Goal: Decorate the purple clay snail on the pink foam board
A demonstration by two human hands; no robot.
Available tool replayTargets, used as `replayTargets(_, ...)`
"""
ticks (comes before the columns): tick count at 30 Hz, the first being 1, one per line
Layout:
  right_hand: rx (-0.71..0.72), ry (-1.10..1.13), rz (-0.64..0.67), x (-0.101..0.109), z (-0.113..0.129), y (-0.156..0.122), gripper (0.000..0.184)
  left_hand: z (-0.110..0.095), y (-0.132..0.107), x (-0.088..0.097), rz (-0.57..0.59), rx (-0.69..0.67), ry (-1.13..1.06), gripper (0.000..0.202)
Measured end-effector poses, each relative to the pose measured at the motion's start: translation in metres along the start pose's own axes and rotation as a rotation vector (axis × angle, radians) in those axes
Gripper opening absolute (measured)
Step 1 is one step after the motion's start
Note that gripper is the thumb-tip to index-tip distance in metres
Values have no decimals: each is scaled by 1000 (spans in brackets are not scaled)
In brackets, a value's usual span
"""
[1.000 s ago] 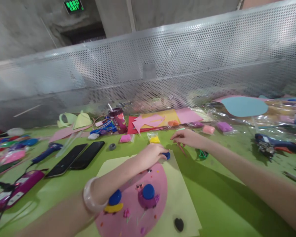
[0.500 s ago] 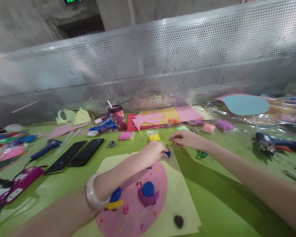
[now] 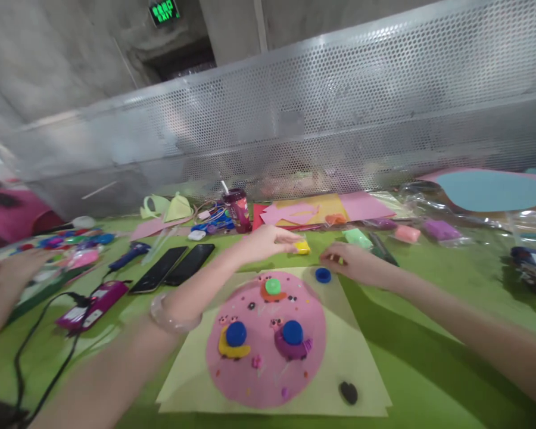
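Observation:
A pink disc [image 3: 268,351] lies on pale yellow paper [image 3: 361,369] and carries clay snails topped with blue caps [image 3: 236,333] and a green cap [image 3: 273,286]. My left hand [image 3: 268,241], a pale bangle on its wrist, reaches beyond the disc. Its fingertips are closed on a small yellow clay packet [image 3: 302,246]. My right hand [image 3: 345,262] rests just right of a loose blue cap [image 3: 323,274] on the paper. Its fingers are curled in a pinch, and what they hold is hidden. A black clay heart [image 3: 349,392] sits near the paper's front right corner.
Two black phones [image 3: 174,268], a dark drink cup [image 3: 242,210], coloured paper sheets [image 3: 321,208] and bagged clay pieces [image 3: 406,233] lie on the green table. A purple device with a cable [image 3: 92,304] is at left. Another person's hand [image 3: 13,268] works at far left. A perforated metal barrier [image 3: 339,119] stands behind.
My left hand has left the blue cap on the paper and moved up to the yellow packet. My right hand shifted slightly toward the cap. The view swung left.

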State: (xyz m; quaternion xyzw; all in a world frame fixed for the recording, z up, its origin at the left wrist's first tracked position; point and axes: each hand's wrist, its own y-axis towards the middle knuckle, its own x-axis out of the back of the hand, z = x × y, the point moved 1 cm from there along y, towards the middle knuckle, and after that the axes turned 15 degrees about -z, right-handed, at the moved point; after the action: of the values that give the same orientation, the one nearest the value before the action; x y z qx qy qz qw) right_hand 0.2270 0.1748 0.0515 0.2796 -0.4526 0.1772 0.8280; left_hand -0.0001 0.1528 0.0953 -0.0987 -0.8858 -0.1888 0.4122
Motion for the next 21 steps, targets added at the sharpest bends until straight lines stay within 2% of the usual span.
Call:
replayTargets(3,101,1,27,-7,5,-4,27,8,-14,30,-86,81,-34,30)
replayTargets(6,135,-9,38,-14,6,-6,21,25,-27,43,-197,159,-45,26)
replayTargets(8,123,-18,26,-16,7,-6,18,40,-32,39,-280,201,-39,27)
replayTargets(11,89,-17,23,-15,10,-7,19,64,-35,21,-387,250,-3,27)
replayTargets(13,53,-1,33,-11,11,-7,22,75,-37,8,-416,262,23,26)
replayTargets(16,-38,41,61,-2,11,-6,32,82,-44,-3,-400,262,54,24)
replayTargets(21,-187,66,117,11,4,-2,47,80,-53,-2,-389,211,91,27)
